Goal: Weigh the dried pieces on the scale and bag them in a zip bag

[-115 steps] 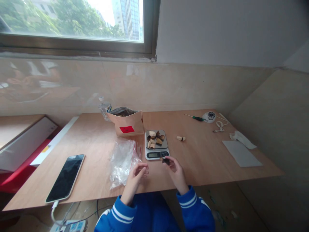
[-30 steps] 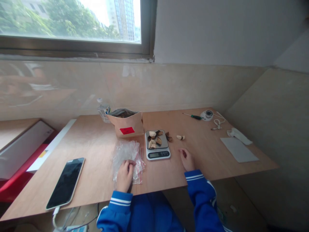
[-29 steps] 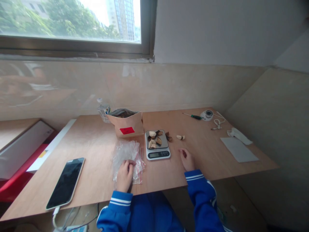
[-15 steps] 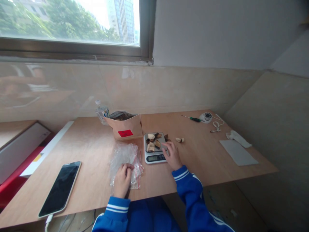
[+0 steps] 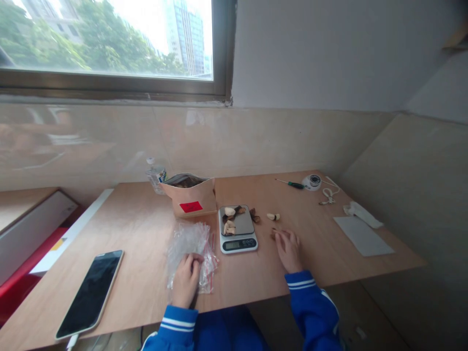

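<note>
A white kitchen scale with a steel pan holds several dried brown-and-cream pieces that look like mushroom. To its right, my right hand is low over the table, its fingertips closed on a small brown dried piece. Another cream-and-dark piece lies just beyond that hand, and a dark brown piece is at the scale's right edge. My left hand rests with curled fingers on a pile of clear zip bags; whether it grips any is hidden.
Behind the bags stands an open brown paper pouch, with a plastic bottle beside it. A phone on a cable lies at left. Back right are a screwdriver, a white dome camera and a white sheet.
My right hand has moved right from the scale to the table with a brown piece in its fingers. Fewer pieces lie on the pan. My left hand stays on the bags.
</note>
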`<state>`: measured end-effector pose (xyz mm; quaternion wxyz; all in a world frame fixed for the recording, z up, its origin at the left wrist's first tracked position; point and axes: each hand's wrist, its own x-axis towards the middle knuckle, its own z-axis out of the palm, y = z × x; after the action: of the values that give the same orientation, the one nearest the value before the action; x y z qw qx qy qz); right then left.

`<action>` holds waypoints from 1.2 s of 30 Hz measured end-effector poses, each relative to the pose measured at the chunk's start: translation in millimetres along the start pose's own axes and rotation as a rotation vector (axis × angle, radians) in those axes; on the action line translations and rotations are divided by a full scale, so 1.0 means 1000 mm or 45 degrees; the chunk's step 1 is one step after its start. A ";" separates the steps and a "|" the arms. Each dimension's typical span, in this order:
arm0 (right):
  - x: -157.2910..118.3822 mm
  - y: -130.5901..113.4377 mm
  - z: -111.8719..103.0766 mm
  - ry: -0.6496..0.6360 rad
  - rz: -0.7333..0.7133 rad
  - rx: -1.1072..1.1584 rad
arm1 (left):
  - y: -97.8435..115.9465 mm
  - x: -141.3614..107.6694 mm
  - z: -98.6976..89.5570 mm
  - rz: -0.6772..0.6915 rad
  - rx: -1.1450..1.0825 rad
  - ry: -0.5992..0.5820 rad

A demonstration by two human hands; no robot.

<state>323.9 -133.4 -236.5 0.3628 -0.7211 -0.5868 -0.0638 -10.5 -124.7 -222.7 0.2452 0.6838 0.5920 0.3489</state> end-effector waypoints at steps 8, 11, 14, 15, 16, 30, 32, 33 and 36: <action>0.068 -0.058 0.028 -0.313 -0.325 0.245 | 0.000 -0.001 0.001 -0.018 -0.010 -0.012; 0.088 -0.075 0.046 -0.436 -0.409 0.239 | 0.002 -0.001 0.000 -0.019 -0.002 0.002; 0.088 -0.079 0.053 -0.488 -0.402 0.179 | 0.003 -0.001 -0.001 -0.009 -0.001 -0.001; 0.085 -0.078 0.051 -0.484 -0.393 0.155 | 0.004 -0.001 -0.001 -0.007 0.001 -0.002; 0.080 -0.077 0.049 -0.472 -0.387 0.131 | 0.004 -0.001 -0.001 -0.006 0.004 -0.002; 0.102 -0.128 0.050 -0.605 -0.495 0.171 | 0.001 -0.001 0.000 -0.006 -0.007 0.007; 0.108 -0.133 0.056 -0.633 -0.470 0.155 | 0.002 -0.001 0.000 0.000 -0.009 0.003; 0.110 -0.132 0.057 -0.620 -0.451 0.171 | 0.002 -0.001 -0.001 0.002 -0.009 0.002; 0.115 -0.119 0.051 -0.511 -0.346 0.285 | 0.003 -0.001 -0.001 0.006 0.000 0.007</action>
<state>235.7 -5.4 -161.0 0.3048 -0.5893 -0.7418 0.0974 -9.4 -126.4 -219.7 0.2428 0.6843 0.5910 0.3514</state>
